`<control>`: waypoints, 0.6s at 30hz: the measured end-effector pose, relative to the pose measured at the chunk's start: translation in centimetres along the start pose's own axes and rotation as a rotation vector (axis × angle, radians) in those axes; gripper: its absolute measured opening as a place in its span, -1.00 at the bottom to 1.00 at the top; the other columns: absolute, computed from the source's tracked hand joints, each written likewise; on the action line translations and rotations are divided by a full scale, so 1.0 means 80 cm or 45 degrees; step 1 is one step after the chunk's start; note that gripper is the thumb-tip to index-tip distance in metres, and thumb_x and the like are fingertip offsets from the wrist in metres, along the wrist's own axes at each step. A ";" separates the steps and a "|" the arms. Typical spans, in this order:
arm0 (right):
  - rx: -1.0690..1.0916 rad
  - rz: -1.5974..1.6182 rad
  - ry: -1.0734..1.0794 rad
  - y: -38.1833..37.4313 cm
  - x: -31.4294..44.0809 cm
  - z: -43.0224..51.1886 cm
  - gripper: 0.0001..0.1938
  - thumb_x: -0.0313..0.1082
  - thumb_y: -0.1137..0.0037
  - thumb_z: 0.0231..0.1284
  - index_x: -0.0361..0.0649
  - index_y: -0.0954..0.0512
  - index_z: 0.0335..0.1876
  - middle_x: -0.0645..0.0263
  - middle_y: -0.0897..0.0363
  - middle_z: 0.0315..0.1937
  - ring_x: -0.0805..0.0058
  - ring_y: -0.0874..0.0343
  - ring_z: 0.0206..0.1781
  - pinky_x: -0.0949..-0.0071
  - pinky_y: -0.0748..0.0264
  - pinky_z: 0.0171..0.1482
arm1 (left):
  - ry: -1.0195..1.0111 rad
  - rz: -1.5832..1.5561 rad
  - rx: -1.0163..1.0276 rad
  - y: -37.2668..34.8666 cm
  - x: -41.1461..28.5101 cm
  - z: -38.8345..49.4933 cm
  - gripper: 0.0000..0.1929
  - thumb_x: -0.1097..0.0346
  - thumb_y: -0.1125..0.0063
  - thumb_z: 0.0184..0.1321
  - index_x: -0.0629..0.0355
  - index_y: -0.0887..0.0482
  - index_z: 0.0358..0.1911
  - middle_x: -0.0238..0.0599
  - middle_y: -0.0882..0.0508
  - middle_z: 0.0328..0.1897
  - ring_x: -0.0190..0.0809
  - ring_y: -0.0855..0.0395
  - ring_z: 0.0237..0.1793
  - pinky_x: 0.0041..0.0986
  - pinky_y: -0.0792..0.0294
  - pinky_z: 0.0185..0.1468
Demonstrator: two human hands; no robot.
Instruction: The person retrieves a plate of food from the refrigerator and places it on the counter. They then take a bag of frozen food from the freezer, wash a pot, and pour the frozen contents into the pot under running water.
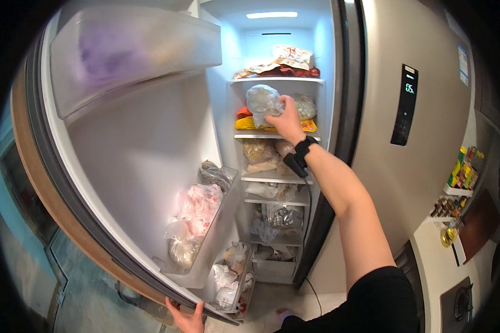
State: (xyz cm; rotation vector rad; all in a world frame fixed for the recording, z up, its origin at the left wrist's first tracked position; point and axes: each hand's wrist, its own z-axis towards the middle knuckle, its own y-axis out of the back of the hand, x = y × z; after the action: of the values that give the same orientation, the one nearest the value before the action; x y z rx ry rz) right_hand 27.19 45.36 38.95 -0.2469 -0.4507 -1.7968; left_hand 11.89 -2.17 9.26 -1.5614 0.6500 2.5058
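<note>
My right hand (288, 121) grips a translucent plastic bag of frozen food (261, 100) at the second shelf (254, 136) of an open upright freezer. Its exact contents cannot be made out. Behind and below the bag lie a yellow packet (246, 123), a red-orange packet (244, 112) and another clear bag of pale food (304, 106). Low in the view, my left hand (186, 319) has its thumb and fingers on the edge of the freezer door (150, 287), which stands swung out to the left.
Packets (291, 56) lie on the top shelf, and bagged food (258, 152) fills lower shelves. Door bins hold more bags (200, 204). A black wrist device (302, 152) trails a cable (309, 208) to the floor. A counter (431, 254) with a stove (460, 304) is at right.
</note>
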 end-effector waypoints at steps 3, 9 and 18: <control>-0.043 0.583 -0.390 0.036 0.025 -0.061 -0.46 -0.42 -0.29 -0.14 -0.26 -0.31 0.02 0.17 -0.45 -0.10 0.41 -0.45 -0.03 0.45 -0.40 0.03 | 0.020 0.110 0.009 0.002 0.009 -0.003 -0.04 0.36 -0.46 -0.20 0.44 -0.08 0.28 0.11 -0.35 0.22 0.02 -0.36 0.18 -0.29 -0.18 0.27; -0.034 1.552 -0.935 0.129 0.081 -0.196 -0.50 -0.64 0.00 0.05 -0.18 -0.19 0.16 0.17 -0.41 0.03 0.34 -0.46 0.09 0.38 -0.46 0.09 | -0.035 0.192 0.006 -0.002 -0.002 -0.012 -0.09 0.29 -0.51 -0.25 0.46 -0.18 0.19 0.13 -0.37 0.10 0.09 -0.37 0.10 -0.23 -0.21 0.19; 0.005 1.655 -1.006 0.288 0.157 -0.363 -0.40 -0.65 0.07 -0.01 -0.24 -0.19 0.26 0.20 -0.33 0.18 0.34 -0.34 0.24 0.31 -0.26 0.28 | -0.376 0.086 0.150 0.014 -0.061 -0.096 -0.49 0.24 -0.23 0.13 0.43 -0.35 0.04 0.07 -0.52 -0.19 0.05 -0.53 -0.20 -0.27 -0.35 -0.08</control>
State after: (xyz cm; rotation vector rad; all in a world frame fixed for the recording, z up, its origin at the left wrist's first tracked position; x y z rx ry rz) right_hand 47.80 16.92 21.70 -0.9958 -0.6224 -0.3659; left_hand 20.16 -5.74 11.00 -1.1181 0.7984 2.6181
